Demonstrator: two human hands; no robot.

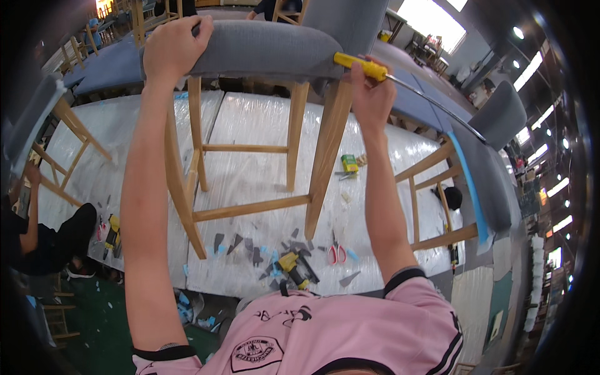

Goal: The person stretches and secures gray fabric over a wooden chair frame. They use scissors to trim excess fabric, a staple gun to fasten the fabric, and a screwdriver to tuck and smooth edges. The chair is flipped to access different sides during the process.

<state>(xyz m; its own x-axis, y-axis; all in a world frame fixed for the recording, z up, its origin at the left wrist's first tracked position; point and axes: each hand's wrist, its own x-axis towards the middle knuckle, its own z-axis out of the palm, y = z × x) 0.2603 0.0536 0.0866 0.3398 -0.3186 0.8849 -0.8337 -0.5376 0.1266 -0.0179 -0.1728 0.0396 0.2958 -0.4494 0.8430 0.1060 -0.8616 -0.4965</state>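
A grey upholstered chair [262,53] with wooden legs stands in front of me on the worktable. At the left corner of its seat, my left hand [177,50] is closed in a fist against the fabric. A small dark bit shows by its thumb; what the fingers hold is hidden. My right hand [373,94], beside the right corner of the seat, is closed around a screwdriver [364,66] with a yellow handle and a long metal shaft. The handle's end lies close to the seat edge, and the shaft points away to the right.
Plastic film covers the table [244,125]. Near its front edge lie scissors [337,253] with red handles, a yellow-and-black tool [292,265] and several fabric scraps. A small green-and-yellow box [349,164] sits between the chair and my right arm. Another chair [437,181] is at right; a person [59,244] sits at left.
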